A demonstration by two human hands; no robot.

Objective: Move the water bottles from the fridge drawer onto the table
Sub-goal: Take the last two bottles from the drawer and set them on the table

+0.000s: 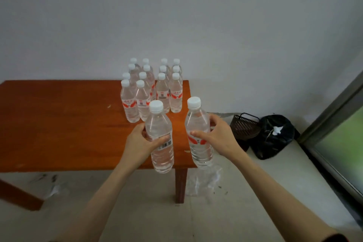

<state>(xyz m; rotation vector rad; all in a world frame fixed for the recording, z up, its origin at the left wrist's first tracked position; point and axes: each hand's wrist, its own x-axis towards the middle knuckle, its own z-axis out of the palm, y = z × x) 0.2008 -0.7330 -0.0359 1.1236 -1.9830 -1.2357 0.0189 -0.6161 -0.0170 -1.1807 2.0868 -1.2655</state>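
Left hand (140, 141) grips one water bottle (160, 137), right hand (215, 135) another (199, 133); standing bottles (151, 90) cluster at 12 o'clock on tabletop (68, 120), seemingly fourteen.

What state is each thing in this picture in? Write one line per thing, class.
left hand: grips a capped bottle, upright.
right hand: grips a capped bottle, upright.
left bottle: capped, held above the table's near edge.
right bottle: capped, held by the table corner.
bottles on table: upright, capped, in rows.
black bag: tied shut, on the floor.
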